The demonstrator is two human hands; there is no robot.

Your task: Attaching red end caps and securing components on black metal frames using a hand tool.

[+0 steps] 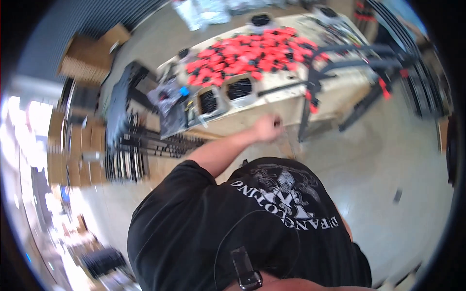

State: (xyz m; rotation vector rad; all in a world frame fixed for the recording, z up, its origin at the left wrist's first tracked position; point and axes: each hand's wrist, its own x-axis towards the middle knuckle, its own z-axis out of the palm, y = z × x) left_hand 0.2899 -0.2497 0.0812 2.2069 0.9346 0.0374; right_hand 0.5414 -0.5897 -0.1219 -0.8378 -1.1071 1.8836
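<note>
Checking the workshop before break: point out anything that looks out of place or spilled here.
One small dark object lies alone on the bare floor, right of the person and apart from the bench, as if dropped. The red parts lie heaped loosely on the bench top but stay on it. The frame is blurred, so finer damage cannot be judged.

Workshop, workbench [335, 89], red parts [252, 56], cardboard boxes [90, 56]

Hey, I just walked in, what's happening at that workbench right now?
A person in a black printed T-shirt stands at a light workbench, reaching their left hand toward its front edge. The picture is blurred, so whether the hand holds anything cannot be told. The right hand is out of view. On the bench lie a heap of small red parts and two trays of black pieces. Black rods are stacked at the left.
</note>
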